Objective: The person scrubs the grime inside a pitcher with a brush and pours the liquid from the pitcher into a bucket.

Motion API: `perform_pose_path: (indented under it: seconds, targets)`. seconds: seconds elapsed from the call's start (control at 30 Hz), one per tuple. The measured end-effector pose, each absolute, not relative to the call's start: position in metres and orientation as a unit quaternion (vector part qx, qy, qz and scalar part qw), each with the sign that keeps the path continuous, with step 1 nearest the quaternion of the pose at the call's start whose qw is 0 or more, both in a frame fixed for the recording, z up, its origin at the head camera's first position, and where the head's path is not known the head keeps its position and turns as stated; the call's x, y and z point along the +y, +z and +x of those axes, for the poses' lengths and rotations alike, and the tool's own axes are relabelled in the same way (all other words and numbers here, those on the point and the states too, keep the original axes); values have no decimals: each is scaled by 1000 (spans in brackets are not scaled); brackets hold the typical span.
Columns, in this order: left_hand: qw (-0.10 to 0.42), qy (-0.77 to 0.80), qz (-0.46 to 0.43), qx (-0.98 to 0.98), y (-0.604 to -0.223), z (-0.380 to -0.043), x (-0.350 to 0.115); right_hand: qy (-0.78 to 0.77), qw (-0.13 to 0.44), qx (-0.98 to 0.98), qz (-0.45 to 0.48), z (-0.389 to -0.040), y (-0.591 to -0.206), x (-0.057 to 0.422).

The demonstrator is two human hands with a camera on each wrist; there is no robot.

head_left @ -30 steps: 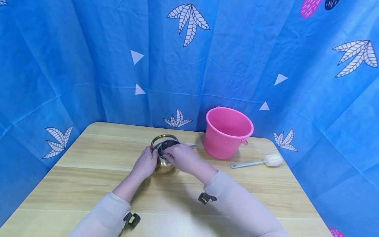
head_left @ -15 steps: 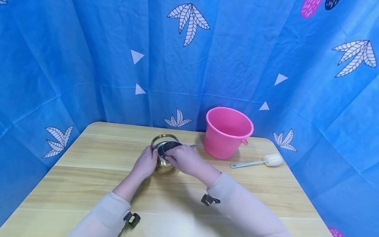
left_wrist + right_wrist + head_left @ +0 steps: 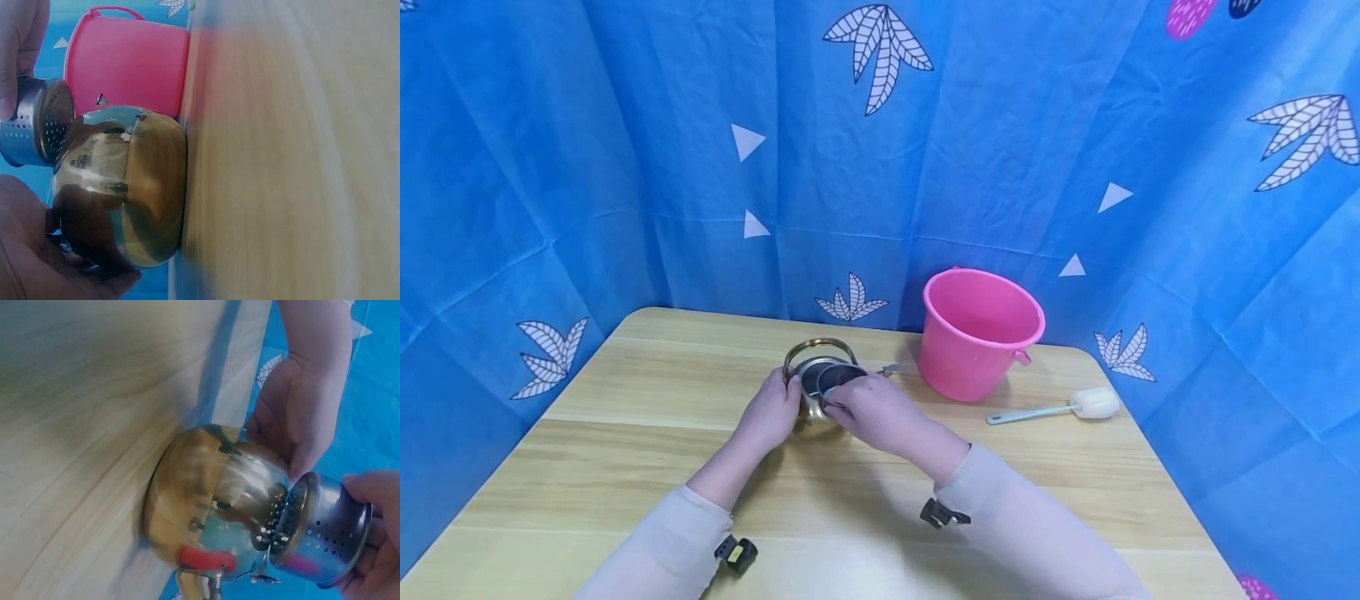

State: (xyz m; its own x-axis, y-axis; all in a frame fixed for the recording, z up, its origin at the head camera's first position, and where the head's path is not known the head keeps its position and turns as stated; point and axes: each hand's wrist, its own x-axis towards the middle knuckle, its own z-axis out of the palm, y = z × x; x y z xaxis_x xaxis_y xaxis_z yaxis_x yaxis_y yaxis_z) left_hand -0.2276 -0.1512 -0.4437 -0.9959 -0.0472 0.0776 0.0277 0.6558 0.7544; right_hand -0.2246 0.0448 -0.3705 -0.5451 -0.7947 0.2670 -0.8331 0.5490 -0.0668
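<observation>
A shiny gold teapot [image 3: 815, 425] stands on the table, its ring-shaped handle upright and its round mouth uncovered. My left hand [image 3: 772, 407] grips the pot's left side, thumb up by the handle. Between the thumb and fingers of my right hand [image 3: 880, 412] is a steel tea infuser [image 3: 328, 531], a cup with rows of small holes. It sits at the right side of the pot's mouth, tilted, its perforated base [image 3: 57, 119] outside the pot and right by the rim. The spout [image 3: 889, 369] points right, partly hidden behind my right hand.
A pink bucket [image 3: 958, 362] stands at the back, right of the teapot. Farther right lies a sponge bottle brush [image 3: 1093, 403] with a pale handle. A blue patterned curtain [image 3: 850, 167] hangs around the wooden table [image 3: 647, 417].
My right hand has moved a little to the right with the infuser, and more of the pot's mouth shows. My left hand and the teapot stay in place.
</observation>
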Motion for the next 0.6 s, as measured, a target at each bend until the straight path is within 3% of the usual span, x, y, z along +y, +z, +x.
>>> perform_pose_path:
  seconds: [0.6]
  targets:
    - [34,-416,7,-909,-445,-229,-153,100,98,-874,465,-218,-372,56]
